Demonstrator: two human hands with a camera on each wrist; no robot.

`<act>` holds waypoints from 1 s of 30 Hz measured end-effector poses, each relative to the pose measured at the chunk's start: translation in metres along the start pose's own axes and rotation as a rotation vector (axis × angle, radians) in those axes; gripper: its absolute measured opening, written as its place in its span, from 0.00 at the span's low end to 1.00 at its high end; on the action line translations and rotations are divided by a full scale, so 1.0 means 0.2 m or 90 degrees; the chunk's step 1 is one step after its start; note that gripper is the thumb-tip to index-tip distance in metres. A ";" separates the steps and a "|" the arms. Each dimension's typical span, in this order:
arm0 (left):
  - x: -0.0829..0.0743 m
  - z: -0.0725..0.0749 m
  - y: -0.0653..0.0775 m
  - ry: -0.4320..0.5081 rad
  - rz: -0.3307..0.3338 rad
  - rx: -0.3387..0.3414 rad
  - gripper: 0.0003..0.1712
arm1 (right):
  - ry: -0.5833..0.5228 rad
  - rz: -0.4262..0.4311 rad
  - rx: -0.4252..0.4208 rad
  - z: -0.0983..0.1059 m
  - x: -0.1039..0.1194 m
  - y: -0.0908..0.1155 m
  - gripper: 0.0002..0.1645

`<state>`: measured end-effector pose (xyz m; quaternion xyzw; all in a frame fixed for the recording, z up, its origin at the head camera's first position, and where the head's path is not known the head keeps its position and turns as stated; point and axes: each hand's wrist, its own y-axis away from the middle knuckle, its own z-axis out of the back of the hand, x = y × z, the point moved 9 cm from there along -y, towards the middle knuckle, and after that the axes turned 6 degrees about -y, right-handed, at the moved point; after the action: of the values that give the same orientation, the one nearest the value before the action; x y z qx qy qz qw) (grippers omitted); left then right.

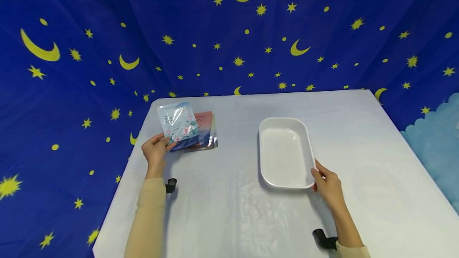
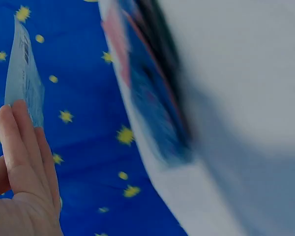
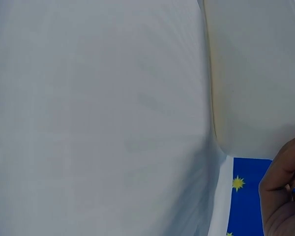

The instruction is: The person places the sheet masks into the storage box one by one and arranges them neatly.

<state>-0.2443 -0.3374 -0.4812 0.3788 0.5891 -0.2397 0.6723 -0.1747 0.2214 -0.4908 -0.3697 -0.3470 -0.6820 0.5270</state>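
My left hand (image 1: 155, 150) pinches a light blue sachet with pink flowers (image 1: 178, 120) by its lower left corner, between thumb and fingers. In the left wrist view the same sachet (image 2: 25, 78) stands up from the fingertips, seen nearly edge-on. Below it on the table lie several more sachets (image 1: 205, 130), pink, dark blue and other colours, overlapping and partly covered. With thumb on the rim and fingers beneath, my right hand (image 1: 328, 182) grips the near right corner of a white rectangular tray (image 1: 263, 158). Nothing lies inside the tray. The right wrist view catches the tray's outer wall (image 3: 255, 83).
A white cloth covers the table (image 1: 229, 210), with shiny creases near its front. Behind and to the left hangs a dark blue curtain (image 1: 201, 23) with yellow stars and moons. Black wrist mounts (image 1: 324, 240) stick out from both wrists.
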 end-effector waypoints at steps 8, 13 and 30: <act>0.18 -0.18 -0.16 0.044 -0.112 0.048 0.20 | -0.011 -0.001 -0.004 0.00 -0.01 0.00 0.27; -0.09 -0.37 0.28 -0.021 -0.054 0.111 0.20 | -0.026 0.001 0.001 -0.01 0.00 0.00 0.26; -0.01 -1.14 0.97 -0.237 -0.147 0.293 0.12 | -0.023 -0.012 0.002 0.00 -0.01 0.00 0.27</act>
<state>-0.2348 -0.0414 -0.4397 0.4015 0.4255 -0.5065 0.6334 -0.1745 0.2234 -0.4925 -0.3777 -0.3611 -0.6798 0.5146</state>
